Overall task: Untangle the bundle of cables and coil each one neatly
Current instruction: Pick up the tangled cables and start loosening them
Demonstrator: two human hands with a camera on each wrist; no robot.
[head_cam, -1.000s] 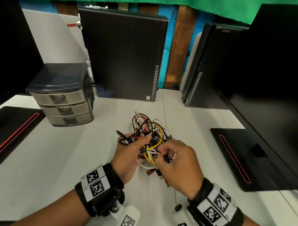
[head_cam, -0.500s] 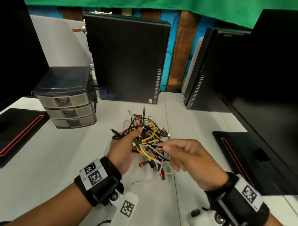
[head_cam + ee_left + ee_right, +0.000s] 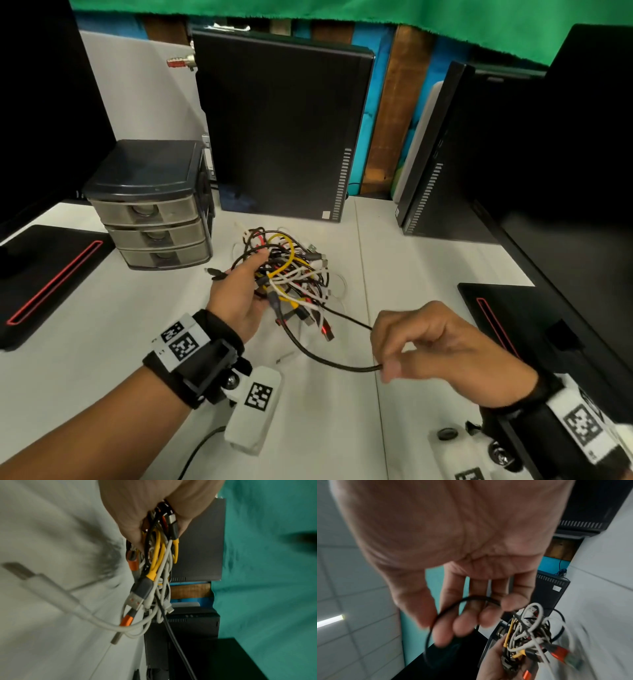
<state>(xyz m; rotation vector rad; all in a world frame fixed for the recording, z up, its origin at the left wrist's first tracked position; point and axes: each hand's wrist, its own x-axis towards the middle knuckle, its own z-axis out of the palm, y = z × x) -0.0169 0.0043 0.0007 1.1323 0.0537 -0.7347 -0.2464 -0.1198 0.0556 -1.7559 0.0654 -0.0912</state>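
Note:
A tangled bundle of cables (image 3: 291, 274) in black, white, yellow and red hangs just above the white table (image 3: 102, 342). My left hand (image 3: 239, 294) grips it from the left, fingers curled round the strands (image 3: 154, 534). One black cable (image 3: 308, 346) loops out of the bundle to the right and down. My right hand (image 3: 387, 363) pinches that black cable between thumb and fingers (image 3: 447, 628), well apart from the bundle (image 3: 530, 635). Red and grey plugs (image 3: 325, 330) dangle under the tangle. The black cable's end is hidden in my right hand.
A grey three-drawer box (image 3: 150, 205) stands at the left. Black computer cases (image 3: 284, 130) stand at the back and right (image 3: 445, 154). Black monitor bases (image 3: 44, 274) flank both sides (image 3: 548, 329). A loose white plug (image 3: 284, 358) lies on the table.
My right hand has pulled away from the bundle to the right and toward me, drawing a black cable out. The left hand lifted the bundle slightly and keeps its grip.

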